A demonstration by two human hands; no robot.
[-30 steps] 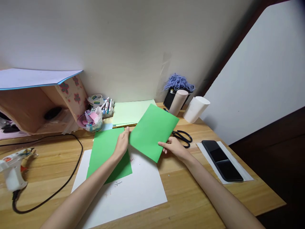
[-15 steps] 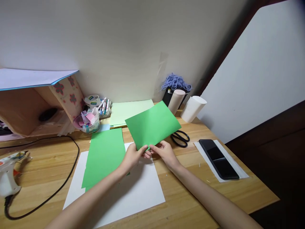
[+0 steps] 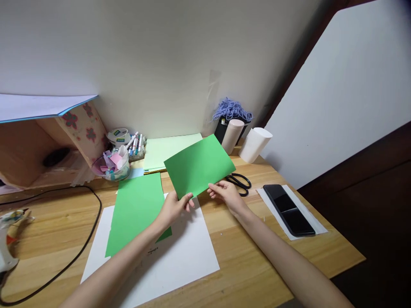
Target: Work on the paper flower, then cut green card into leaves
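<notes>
Our left hand (image 3: 173, 207) and right hand (image 3: 226, 193) pinching a smooth green paper sheet (image 3: 199, 166) by its near edge, lifted over the wooden worktop (image 3: 257, 239), black scissors (image 3: 239, 183) just beside

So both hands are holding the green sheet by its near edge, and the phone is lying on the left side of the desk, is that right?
Not quite: the head view shows the phone lying on the right side of the desk. The rest is correct: the left hand and right hand hold the green sheet by its near edge.
</notes>
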